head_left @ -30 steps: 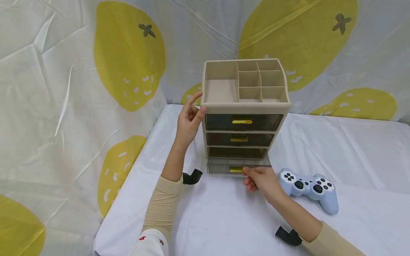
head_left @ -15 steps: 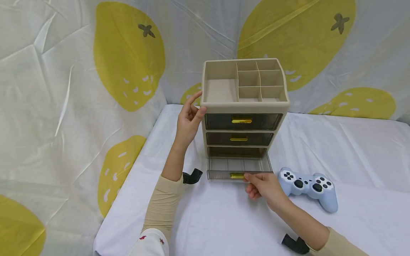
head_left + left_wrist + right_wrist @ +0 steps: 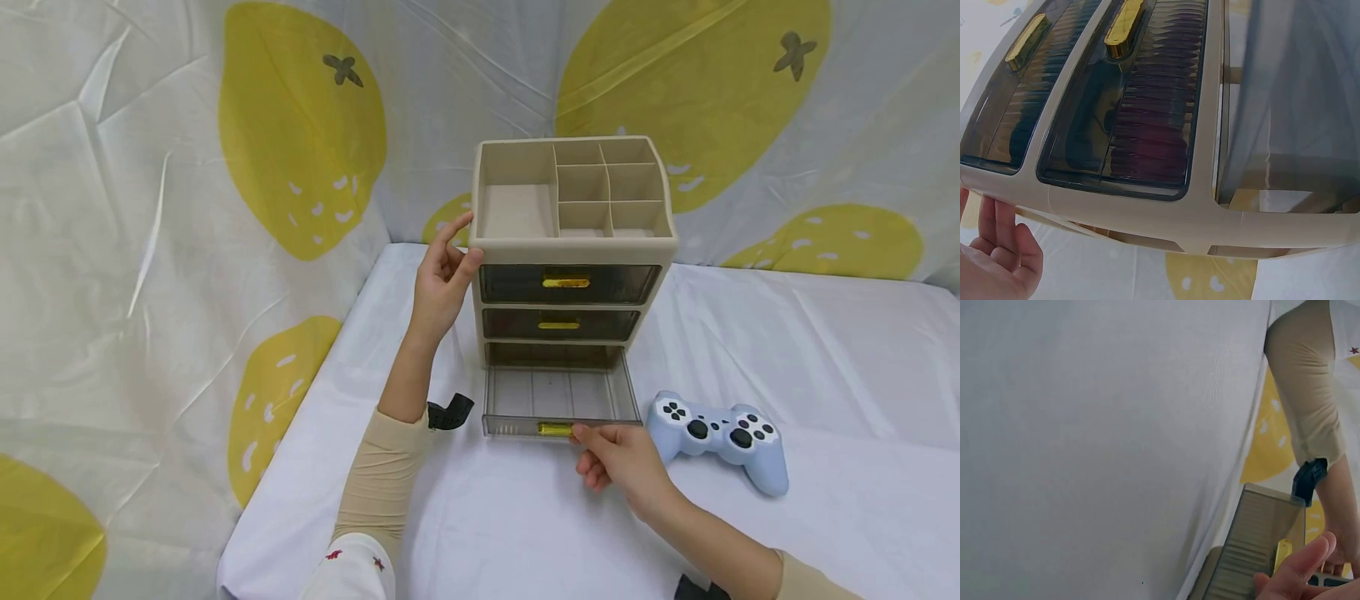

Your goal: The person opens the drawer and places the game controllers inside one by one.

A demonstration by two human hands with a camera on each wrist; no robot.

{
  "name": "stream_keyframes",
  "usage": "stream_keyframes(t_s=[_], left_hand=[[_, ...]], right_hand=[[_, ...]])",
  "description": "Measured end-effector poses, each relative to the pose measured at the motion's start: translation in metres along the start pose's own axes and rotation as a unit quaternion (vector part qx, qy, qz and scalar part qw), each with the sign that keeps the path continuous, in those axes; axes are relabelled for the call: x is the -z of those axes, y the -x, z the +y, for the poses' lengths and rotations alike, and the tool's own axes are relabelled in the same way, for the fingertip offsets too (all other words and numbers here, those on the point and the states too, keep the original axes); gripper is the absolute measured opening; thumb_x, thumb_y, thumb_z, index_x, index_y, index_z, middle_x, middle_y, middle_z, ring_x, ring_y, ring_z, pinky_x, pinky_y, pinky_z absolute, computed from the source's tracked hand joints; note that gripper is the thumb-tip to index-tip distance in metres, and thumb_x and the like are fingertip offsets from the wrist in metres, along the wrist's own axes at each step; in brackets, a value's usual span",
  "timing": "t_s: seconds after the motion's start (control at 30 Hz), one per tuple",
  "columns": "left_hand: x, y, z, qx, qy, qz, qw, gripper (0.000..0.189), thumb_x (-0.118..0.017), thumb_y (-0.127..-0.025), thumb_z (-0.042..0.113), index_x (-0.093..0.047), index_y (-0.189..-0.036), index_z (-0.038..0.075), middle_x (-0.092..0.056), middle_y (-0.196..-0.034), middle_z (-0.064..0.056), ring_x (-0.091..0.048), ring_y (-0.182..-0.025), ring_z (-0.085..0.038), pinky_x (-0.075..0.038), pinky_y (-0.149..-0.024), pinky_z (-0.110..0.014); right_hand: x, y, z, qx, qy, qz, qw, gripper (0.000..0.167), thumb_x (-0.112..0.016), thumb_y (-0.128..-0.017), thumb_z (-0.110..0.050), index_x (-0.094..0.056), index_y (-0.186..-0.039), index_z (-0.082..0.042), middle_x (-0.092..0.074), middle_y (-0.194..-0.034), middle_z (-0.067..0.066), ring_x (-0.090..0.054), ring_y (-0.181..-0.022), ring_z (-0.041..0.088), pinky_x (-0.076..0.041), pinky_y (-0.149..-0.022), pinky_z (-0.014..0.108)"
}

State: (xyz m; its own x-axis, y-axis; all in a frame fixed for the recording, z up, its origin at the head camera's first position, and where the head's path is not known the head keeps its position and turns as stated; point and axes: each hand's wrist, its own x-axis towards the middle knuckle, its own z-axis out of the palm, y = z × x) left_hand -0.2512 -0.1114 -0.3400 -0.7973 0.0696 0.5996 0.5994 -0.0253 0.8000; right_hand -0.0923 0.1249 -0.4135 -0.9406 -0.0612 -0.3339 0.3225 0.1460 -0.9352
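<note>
A beige desktop drawer organizer stands on the white cloth, with a divided tray on top and three smoky see-through drawers. Its bottom drawer is pulled well out, and nothing shows inside. My right hand pinches the gold handle of that drawer with thumb and fingertips. My left hand touches the upper left side of the organizer, index finger high and thumb at the front corner. In the left wrist view the fingers meet the side below the closed top drawer.
A light blue game controller lies on the cloth to the right of the drawer, near my right forearm. A lemon-print cloth hangs behind and at the left. Black wrist mounts stick out from the sleeves.
My right hand has drawn the bottom drawer further out toward me, so more of its floor shows. My left hand has stayed in place on the organizer.
</note>
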Motion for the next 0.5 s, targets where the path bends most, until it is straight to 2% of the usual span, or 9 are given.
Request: stream_keyframes(t_s=[0.5], left_hand=[[-0.0008, -0.0006, -0.0006, 0.009, -0.005, 0.005, 0.9999, 0.078, -0.063, -0.085, 0.059, -0.049, -0.142, 0.008, -0.041, -0.072, 0.001, -0.038, -0.063, -0.013, -0.034, -0.061, -0.026]], right_hand=[[-0.0007, 0.0001, 0.0086, -0.002, -0.001, -0.008, 1.0000, 0.032, -0.058, -0.100, -0.016, -0.063, -0.104, 0.016, -0.058, -0.059, 0.006, -0.053, -0.045, 0.012, -0.049, -0.046, 0.027]])
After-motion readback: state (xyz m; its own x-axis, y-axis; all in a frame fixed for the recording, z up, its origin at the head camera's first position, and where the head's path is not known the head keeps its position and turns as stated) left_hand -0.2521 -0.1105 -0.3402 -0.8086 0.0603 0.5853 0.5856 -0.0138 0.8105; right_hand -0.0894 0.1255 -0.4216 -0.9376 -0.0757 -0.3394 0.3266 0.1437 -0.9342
